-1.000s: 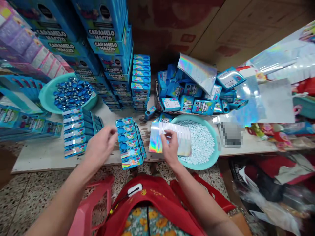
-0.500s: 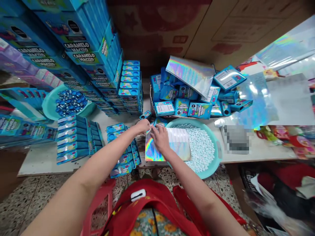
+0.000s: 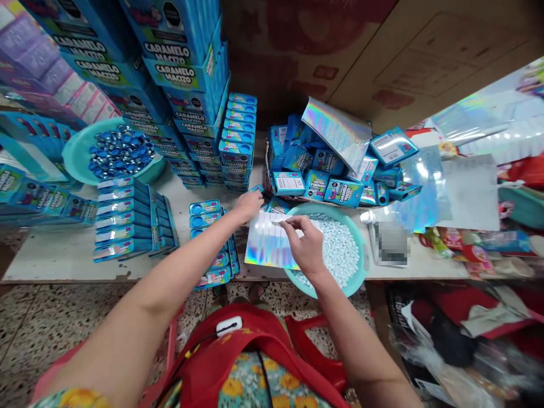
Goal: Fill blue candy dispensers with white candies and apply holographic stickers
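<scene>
My left hand (image 3: pixel 250 205) is closed at a small blue candy box (image 3: pixel 256 188) by the front of the heap of boxes; its fingertips are partly hidden. My right hand (image 3: pixel 306 242) pinches a small pale sticker (image 3: pixel 276 222) between thumb and fingertips, just above a shiny rainbow sticker sheet (image 3: pixel 266 246) with rows of pale strips. This sheet lies on the table and partly overlaps a turquoise basin (image 3: pixel 363 266) full of small white candies (image 3: pixel 340 243). Close to my left forearm stand rows of blue candy boxes (image 3: pixel 204 220).
Tall stacks of blue boxes (image 3: pixel 182 96) rise at the back left. A basin of blue wrapped candies (image 3: pixel 121 153) stands beyond another row of boxes (image 3: pixel 117 218). Behind the white candies is a heap of blue boxes (image 3: pixel 317 184) topped by another shiny sheet (image 3: pixel 340 133).
My hands have moved apart. The left has gone up to the small candy box; the right has shifted right, pinching the pale sticker. The view has also shifted.
</scene>
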### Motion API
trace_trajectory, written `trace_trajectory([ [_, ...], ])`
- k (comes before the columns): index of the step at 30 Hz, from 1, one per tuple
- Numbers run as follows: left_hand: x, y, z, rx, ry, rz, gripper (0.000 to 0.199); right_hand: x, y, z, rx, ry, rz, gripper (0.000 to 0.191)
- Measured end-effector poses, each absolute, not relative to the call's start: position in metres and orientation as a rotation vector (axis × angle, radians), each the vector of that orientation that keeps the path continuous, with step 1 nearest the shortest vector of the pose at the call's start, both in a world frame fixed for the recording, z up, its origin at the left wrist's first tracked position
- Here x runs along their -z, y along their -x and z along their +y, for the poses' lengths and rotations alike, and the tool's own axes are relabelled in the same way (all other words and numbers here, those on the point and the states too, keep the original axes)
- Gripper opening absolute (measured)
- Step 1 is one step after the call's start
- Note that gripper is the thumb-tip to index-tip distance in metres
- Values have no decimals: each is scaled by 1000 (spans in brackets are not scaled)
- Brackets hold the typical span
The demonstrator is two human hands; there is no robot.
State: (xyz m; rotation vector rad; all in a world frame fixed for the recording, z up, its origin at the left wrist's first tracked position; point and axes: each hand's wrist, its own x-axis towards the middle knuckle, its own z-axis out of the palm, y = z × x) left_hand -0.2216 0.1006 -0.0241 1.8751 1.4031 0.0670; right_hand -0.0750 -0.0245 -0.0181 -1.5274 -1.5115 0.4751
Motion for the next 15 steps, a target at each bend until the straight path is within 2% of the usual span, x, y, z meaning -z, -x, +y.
trace_trajectory([
  [4, -21, 254, 57, -470, -1640, 838, 47, -30, 87, -36, -680, 1487, -1425, 11],
  [6, -34, 274, 31, -470, -1526, 748, 36, -36, 103, -39, -763, 1467, -1389, 13],
  [7, -38, 286, 21, -450, -1488, 787, 29, -35, 115, -40, -803, 1465, -1362, 13],
  [11, -41, 345, -2, -425, -1453, 1120, 26, -17, 174, -39, -935, 1478, -1257, 14],
  [15, -28, 402, -5, -503, -1473, 1278, 21, 9, 226, -32, -844, 1561, -1320, 12],
])
